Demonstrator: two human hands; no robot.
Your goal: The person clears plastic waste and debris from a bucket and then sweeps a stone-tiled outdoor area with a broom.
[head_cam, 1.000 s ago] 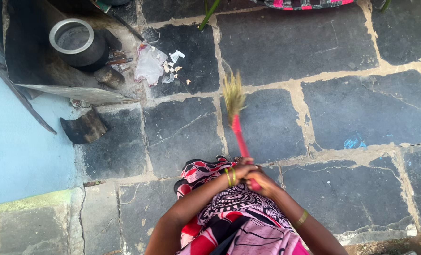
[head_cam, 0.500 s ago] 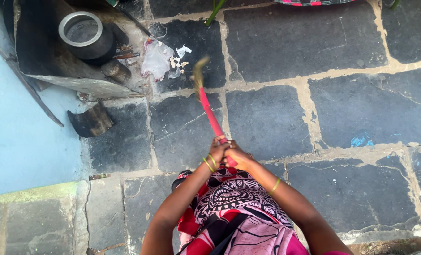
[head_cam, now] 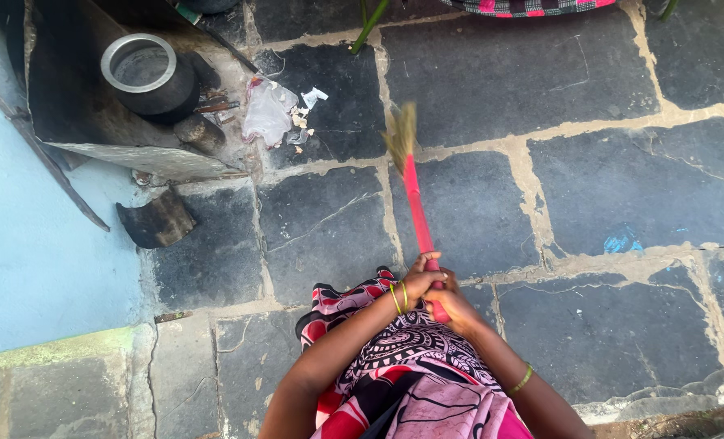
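Both my hands grip the lower end of a broom with a pink handle [head_cam: 416, 207] and straw bristles [head_cam: 400, 136]. My left hand [head_cam: 421, 280] wraps the handle just above my right hand [head_cam: 451, 307]. The bristles point away from me over the dark stone floor [head_cam: 589, 187] and look blurred. A heap of white plastic and paper scraps [head_cam: 274, 112] lies left of the bristles, apart from them. Green bangles sit on both my wrists.
A metal pot [head_cam: 147, 75] stands in a sooty hearth corner at upper left, with charred wood [head_cam: 198, 130] beside it. A dark stone piece [head_cam: 157, 219] lies by the light blue wall [head_cam: 37, 260]. Checked cloth [head_cam: 533, 6] shows at the top edge.
The broom swung left toward the scraps half a second ago, then back right; its bristles now sit near the middle joint. My hands moved down toward my body.
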